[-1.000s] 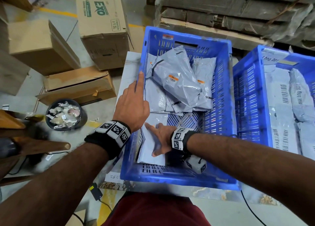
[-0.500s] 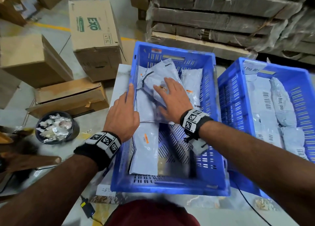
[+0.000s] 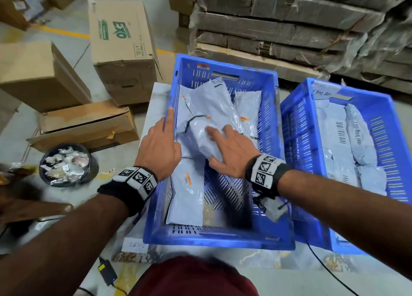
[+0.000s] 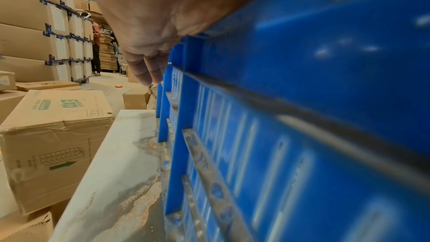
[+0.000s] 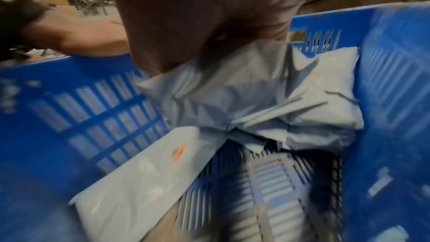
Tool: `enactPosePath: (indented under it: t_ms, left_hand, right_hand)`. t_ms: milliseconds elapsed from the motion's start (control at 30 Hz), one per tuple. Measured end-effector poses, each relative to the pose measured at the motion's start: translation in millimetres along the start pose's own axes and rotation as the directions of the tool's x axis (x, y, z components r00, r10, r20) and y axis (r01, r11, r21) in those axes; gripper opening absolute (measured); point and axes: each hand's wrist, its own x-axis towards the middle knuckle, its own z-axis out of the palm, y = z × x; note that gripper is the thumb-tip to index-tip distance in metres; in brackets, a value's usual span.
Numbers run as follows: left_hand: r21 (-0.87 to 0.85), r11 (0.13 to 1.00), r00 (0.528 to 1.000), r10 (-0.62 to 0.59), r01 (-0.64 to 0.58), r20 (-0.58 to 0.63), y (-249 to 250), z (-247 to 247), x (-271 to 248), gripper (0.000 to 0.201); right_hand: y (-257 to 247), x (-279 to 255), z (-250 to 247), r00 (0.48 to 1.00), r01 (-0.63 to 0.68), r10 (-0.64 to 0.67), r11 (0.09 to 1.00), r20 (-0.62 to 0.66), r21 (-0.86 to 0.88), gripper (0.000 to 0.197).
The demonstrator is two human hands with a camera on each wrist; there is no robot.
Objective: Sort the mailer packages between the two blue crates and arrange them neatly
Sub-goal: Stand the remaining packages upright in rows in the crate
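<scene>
The near blue crate (image 3: 219, 235) stands on the desk (image 4: 121, 154) and serves as the landmark. The left hand (image 3: 159, 149) rests on its left rim, index finger straight along the edge, the other fingers loosely laid over the wall and holding nothing. Inside the crate, the right hand (image 3: 231, 153) lies flat with spread fingers on the top mailer (image 3: 209, 115) of a loose grey heap piled against the far wall; it presses rather than grips. A flat mailer (image 3: 186, 197) with an orange sticker lies in the crate's near left part, along the left wall. To the right of the crate, just beside it, stands the second blue crate (image 3: 296, 126), with mailers (image 3: 347, 153) laid in rows. Left of the crate, on the floor, are cardboard boxes (image 3: 120, 48) and a round bin (image 3: 66, 165) of scraps.
</scene>
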Motion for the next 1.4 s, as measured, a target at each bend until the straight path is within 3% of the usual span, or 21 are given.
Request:
enactPosePath:
  t_ms: [100, 267, 433, 700, 800, 933, 1000, 1067, 1133, 1233, 1300, 1400]
  left_hand:
    - [0.004, 1.0, 1.0, 0.007, -0.007, 0.009, 0, 0, 1, 0.085]
    - [0.017, 1.0, 1.0, 0.018, -0.018, 0.016, -2, 2, 1, 0.083]
    - [0.018, 1.0, 1.0, 0.019, -0.019, 0.016, -4, 4, 3, 0.084]
    - [0.025, 1.0, 1.0, 0.01, -0.01, 0.011, -4, 5, 4, 0.084]
    - [0.025, 1.0, 1.0, 0.011, -0.012, 0.011, -5, 6, 5, 0.084]
    - [0.031, 0.999, 1.0, 0.013, -0.013, 0.01, -5, 6, 4, 0.083]
    - [0.028, 0.999, 1.0, 0.017, -0.017, 0.011, -5, 6, 4, 0.083]
    - [0.022, 1.0, 1.0, 0.022, -0.022, 0.011, -5, 6, 4, 0.083]
    - [0.016, 1.0, 1.0, 0.024, -0.024, 0.009, -5, 6, 4, 0.083]
    - [0.012, 1.0, 1.0, 0.018, -0.018, 0.005, -4, 6, 3, 0.083]
    - [0.0, 1.0, 1.0, 0.013, -0.013, 0.001, -4, 5, 3, 0.084]
    - [-0.004, 1.0, 1.0, 0.01, -0.01, 0.005, -4, 5, 3, 0.085]
  right_hand:
    - [-3, -40, 7, 0.981, 0.025, -0.033, 0.999, 0.191, 0.044, 0.084]
    - [-11, -58, 34, 0.889, -0.058, 0.043, 0.998, 0.456, 0.02, 0.096]
    - [-13, -43, 59, 0.851, -0.127, 0.089, 0.991, 0.518, 0.038, 0.108]
    - [-10, -25, 56, 0.778, -0.142, 0.046, 0.984, 0.627, 0.104, 0.108]
    - [-10, -19, 56, 0.77, -0.209, 0.097, 0.972, 0.631, 0.106, 0.089]
    - [-15, -21, 51, 0.777, -0.202, 0.087, 0.972, 0.624, 0.117, 0.029]
    - [-16, -23, 49, 0.771, -0.189, 0.087, 0.977, 0.631, 0.097, 0.021]
    - [-18, -24, 43, 0.795, -0.17, 0.096, 0.983, 0.599, 0.069, 0.045]
    - [-18, -25, 42, 0.838, -0.176, 0.125, 0.983, 0.532, 0.047, 0.084]
    - [-17, -22, 48, 0.89, -0.082, 0.066, 0.997, 0.452, 0.015, 0.115]
    - [-16, -19, 52, 0.893, 0.012, -0.003, 1.0, 0.45, -0.016, 0.126]
    - [-16, -13, 51, 0.872, 0.125, -0.08, 0.99, 0.483, -0.06, 0.112]
